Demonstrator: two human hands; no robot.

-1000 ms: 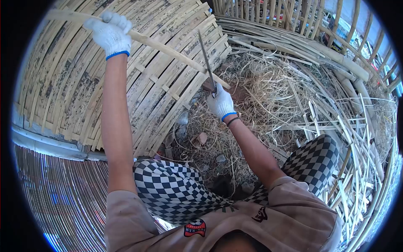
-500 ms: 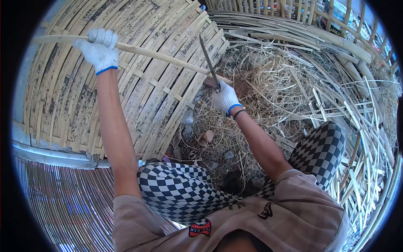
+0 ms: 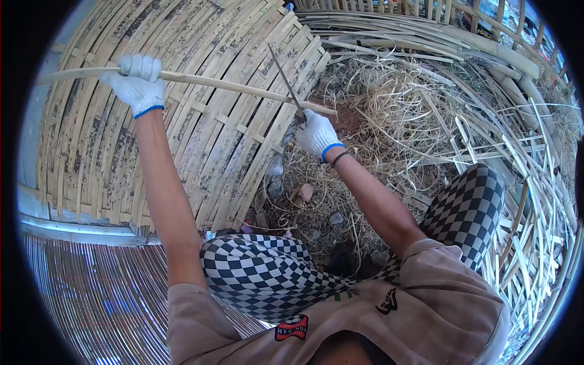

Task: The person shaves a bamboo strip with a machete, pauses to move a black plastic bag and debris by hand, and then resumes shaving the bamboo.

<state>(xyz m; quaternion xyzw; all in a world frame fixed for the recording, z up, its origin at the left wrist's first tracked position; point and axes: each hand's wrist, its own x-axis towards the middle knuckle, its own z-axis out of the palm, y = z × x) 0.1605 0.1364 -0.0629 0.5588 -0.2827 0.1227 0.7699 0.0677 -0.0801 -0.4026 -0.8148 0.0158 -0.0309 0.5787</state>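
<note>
Strip (image 3: 213, 82), in the head view, crosses over the mat (image 3: 91, 152), its tip just beside the right hand (image 3: 316, 134). The left hand (image 3: 135, 83) is clenched round it, seemingly steadying its length; the right grasps the knife (image 3: 285, 78), pointing away, apparently for safety.

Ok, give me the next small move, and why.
I'd probably slide the blade along the pale strip with the right hand: the blade crosses it near one end, the left hand grips it farther along, and curled shavings lie nearby.
</note>
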